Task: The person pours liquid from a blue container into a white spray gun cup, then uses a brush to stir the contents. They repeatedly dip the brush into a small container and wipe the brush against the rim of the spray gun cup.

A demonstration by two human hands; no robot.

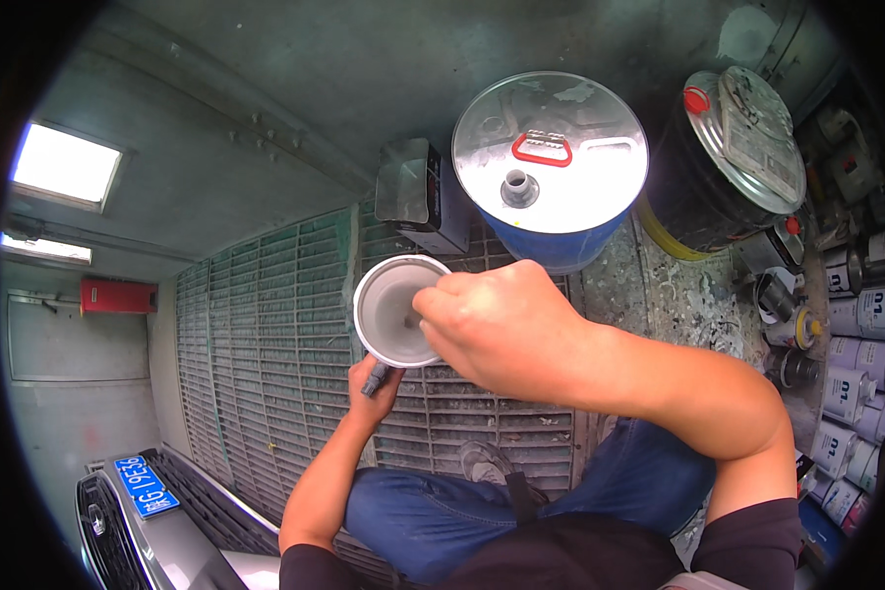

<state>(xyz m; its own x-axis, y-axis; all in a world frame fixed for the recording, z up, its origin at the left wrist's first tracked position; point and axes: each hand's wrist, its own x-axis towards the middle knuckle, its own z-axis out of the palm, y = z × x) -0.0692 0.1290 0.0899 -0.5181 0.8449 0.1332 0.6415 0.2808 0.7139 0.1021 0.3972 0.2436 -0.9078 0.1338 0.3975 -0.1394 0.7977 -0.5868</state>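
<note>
A white-rimmed round cup (391, 317), pale inside with a small dark spot at its bottom, is held over the floor grating. It looks like the paint cup of a spray gun; a grey fitting (375, 380) sticks out below its rim. My left hand (365, 387) grips under the cup, its fingers mostly hidden behind it. My right hand (487, 317) is over the cup's right side with fingers curled at the mouth. Whether anything is pinched in those fingers is hidden.
A blue drum (553, 243) with an open spout and red handle stands ahead, beside a rectangular open-topped can (405, 184). Farther right are a dark drum (708, 177) and shelved paint cans (848, 394). A car's front end (155, 546) is at lower left. Floor grating (265, 332) lies ahead.
</note>
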